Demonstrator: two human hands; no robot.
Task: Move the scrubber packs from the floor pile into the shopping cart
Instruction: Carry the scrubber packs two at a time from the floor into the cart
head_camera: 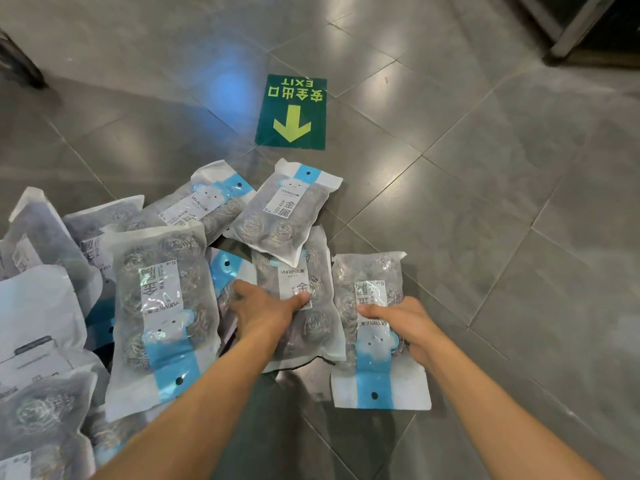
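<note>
Several clear packs of steel scrubbers with blue-and-white headers lie in a pile on the grey tiled floor, spread from the left edge to the centre. My left hand (266, 308) grips a pack in the middle of the pile (304, 271), thumb across its white label. My right hand (407, 323) holds the rightmost pack (372, 303) by its right side, thumb on top, with the pack lying flat on the tiles. Another pack (282, 211) lies on top of the one under my left hand. A large pack (162, 306) sits to the left. No shopping cart is in view.
A green EXIT floor sticker (291, 112) with a yellow arrow lies beyond the pile. A metal frame leg (575, 32) stands at the top right, and a dark leg (20, 64) at the top left. Bare tiles stretch to the right.
</note>
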